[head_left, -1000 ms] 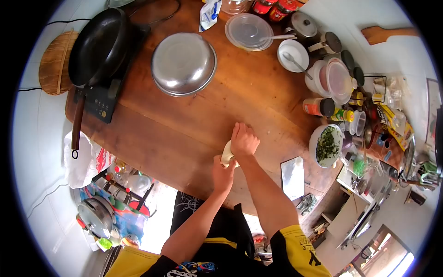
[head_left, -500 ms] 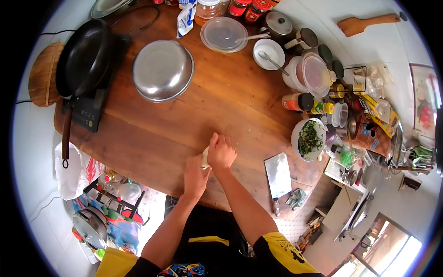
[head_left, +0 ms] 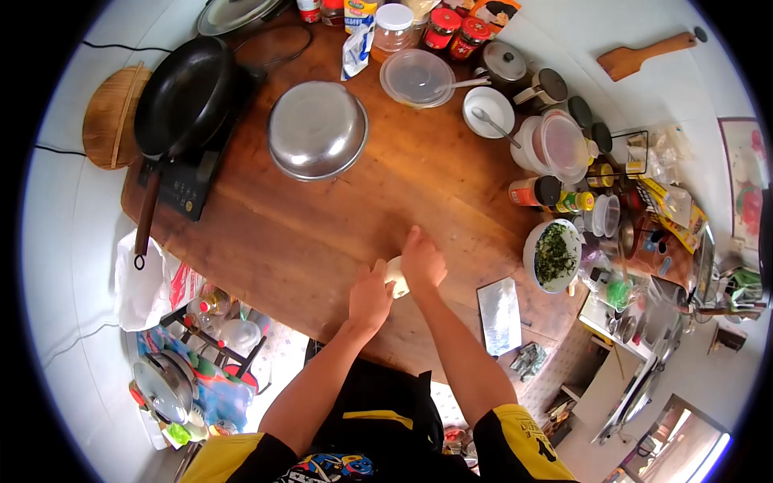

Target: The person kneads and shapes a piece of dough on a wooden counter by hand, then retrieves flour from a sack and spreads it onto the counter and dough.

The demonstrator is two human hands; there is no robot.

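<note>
Pale, rounded dough (head_left: 396, 278) lies on the brown wooden table (head_left: 314, 229) between the left hand (head_left: 371, 299) and right hand (head_left: 423, 262), both touching it; whether they clamp, I cannot tell. Far left of the dough: white wall (head_left: 71, 213).

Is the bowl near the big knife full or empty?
Not empty: chopped greens show inside the white bowl; their depth is hidden.

Person's black top (head_left: 423, 467) with short yellow-and-black sleeves (head_left: 515, 435), dark markings (head_left: 547, 444) on the right one; multicoloured chest print (head_left: 334, 464); yellow strip (head_left: 378, 417) lower down.
</note>
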